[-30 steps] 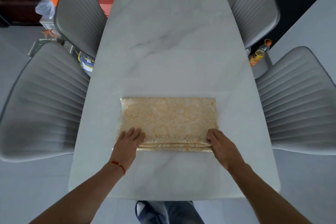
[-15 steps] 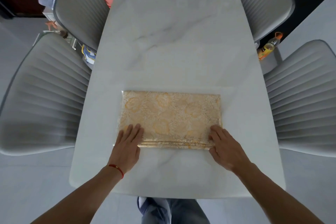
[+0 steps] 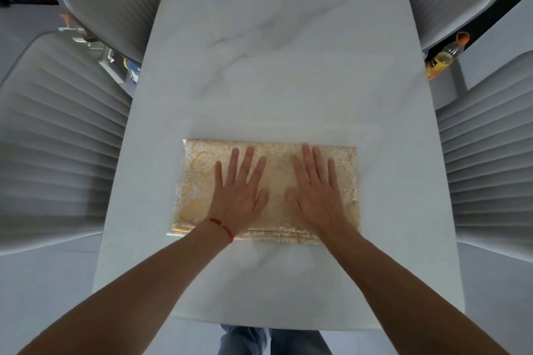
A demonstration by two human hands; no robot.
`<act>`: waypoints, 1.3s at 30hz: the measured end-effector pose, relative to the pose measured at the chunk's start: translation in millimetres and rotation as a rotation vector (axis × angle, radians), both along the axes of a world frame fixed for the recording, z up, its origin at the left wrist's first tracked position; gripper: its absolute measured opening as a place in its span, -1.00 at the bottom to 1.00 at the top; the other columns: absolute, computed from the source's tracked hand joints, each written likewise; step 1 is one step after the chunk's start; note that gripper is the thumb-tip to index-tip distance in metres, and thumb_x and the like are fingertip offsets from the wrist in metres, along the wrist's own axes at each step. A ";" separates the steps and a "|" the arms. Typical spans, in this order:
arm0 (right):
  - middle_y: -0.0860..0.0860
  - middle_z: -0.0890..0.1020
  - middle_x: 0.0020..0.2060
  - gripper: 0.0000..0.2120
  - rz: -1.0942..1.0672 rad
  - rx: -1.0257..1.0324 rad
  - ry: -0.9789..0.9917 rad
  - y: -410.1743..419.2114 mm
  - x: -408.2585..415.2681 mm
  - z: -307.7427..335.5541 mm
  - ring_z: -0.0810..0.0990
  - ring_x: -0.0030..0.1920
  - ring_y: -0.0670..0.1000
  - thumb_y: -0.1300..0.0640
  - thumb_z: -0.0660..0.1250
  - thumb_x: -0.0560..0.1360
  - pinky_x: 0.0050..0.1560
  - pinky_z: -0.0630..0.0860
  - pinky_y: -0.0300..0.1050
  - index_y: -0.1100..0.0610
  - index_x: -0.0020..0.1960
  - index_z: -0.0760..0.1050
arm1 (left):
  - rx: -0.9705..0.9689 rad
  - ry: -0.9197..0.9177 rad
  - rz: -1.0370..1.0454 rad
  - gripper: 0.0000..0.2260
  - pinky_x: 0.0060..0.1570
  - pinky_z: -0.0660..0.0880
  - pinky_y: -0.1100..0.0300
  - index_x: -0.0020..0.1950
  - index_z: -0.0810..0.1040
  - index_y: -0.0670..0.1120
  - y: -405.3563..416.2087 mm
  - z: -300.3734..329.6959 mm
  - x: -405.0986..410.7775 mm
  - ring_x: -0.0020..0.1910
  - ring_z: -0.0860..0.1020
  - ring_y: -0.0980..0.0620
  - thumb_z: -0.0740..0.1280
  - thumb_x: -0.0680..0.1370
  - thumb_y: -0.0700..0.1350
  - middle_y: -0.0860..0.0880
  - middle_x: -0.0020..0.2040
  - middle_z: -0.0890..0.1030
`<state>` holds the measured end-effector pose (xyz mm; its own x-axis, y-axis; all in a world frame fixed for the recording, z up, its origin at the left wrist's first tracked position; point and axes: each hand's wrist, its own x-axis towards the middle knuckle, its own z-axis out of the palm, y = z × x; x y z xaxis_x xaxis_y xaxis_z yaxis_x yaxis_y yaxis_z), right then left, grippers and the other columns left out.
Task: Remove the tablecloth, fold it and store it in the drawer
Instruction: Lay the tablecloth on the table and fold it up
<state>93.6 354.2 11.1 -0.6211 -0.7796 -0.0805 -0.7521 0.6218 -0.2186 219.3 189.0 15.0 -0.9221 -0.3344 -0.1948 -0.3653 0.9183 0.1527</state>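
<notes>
now both hands lie flat, seemingly pressing, on tablecloth.

Left hand, right hand flat on folded tablecloth, table.

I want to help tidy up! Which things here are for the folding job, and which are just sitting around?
For the job:
- folded tablecloth, lying flat on the table
- left hand and right hand, both pressing flat on it

Just around:
- grey chairs at both sides
- bottle of yellow drink, off to the right beside the table
</notes>
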 end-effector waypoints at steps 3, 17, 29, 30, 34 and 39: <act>0.13 -0.11 0.68 -0.34 -0.030 0.125 0.009 -30.6 -18.1 -25.0 -0.21 0.67 0.20 -0.20 -0.13 0.66 0.60 -0.14 0.34 0.01 0.69 -0.11 | -0.019 -0.085 0.067 -0.41 0.47 -0.10 -0.45 0.67 -0.12 0.06 0.3 -21.8 -46.1 0.63 -0.24 -0.22 -0.16 0.66 0.21 -0.07 0.68 -0.21; 0.22 -0.02 0.67 -0.24 -0.296 0.068 0.070 17.3 -40.5 -49.9 -0.08 0.68 0.19 -0.21 0.02 0.64 0.63 -0.03 0.26 0.17 0.68 -0.07 | -0.128 -0.014 0.174 -0.36 0.44 -0.04 -0.48 0.68 -0.05 0.06 -44.9 -55.7 -3.5 0.65 -0.07 -0.18 -0.05 0.63 0.26 -0.08 0.69 -0.05; 0.18 -0.24 0.66 -0.26 -0.304 0.123 -0.193 36.8 -35.5 -19.3 -0.30 0.65 0.21 -0.12 0.05 0.67 0.63 -0.10 0.26 0.13 0.68 -0.24 | -0.115 -0.124 0.237 -0.34 0.47 -0.04 -0.47 0.67 -0.03 -0.08 -51.6 -25.5 -6.7 0.64 -0.11 -0.25 0.02 0.61 0.11 -0.16 0.68 -0.07; 0.20 -0.22 0.66 -0.27 -0.323 0.137 -0.177 40.7 -23.7 -17.6 -0.27 0.65 0.24 -0.10 0.04 0.68 0.62 -0.07 0.28 0.14 0.68 -0.21 | -0.102 -0.119 0.189 -0.34 0.48 -0.01 -0.45 0.67 -0.02 -0.09 -47.9 -21.6 -17.5 0.65 -0.12 -0.23 0.07 0.61 0.05 -0.14 0.68 -0.08; 0.20 -0.12 0.67 -0.32 -0.325 0.182 -0.107 54.3 26.8 -14.9 -0.18 0.67 0.21 -0.12 0.02 0.69 0.62 -0.04 0.30 0.11 0.69 -0.12 | 0.058 -0.113 0.020 -0.42 0.51 -0.01 -0.39 0.66 0.03 -0.04 -34.0 -7.3 -65.9 0.65 0.01 -0.12 0.11 0.65 -0.02 -0.05 0.67 0.04; 0.22 0.24 0.57 -0.21 -0.726 -0.019 -0.233 69.3 35.9 -0.3 0.23 0.53 0.26 -0.10 0.36 0.58 0.45 0.28 0.24 0.16 0.65 0.09 | -0.052 -0.158 -0.024 -0.60 0.27 0.36 -0.10 0.42 0.41 -0.04 -34.0 8.8 -99.3 0.33 0.38 -0.19 0.29 0.61 0.03 -0.14 0.32 0.44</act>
<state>129.5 423.6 10.8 -0.9471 -0.1843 -0.2627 -0.0889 0.9373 -0.3369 119.9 155.0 23.8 -0.8891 -0.3259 -0.3214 -0.3588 0.9322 0.0472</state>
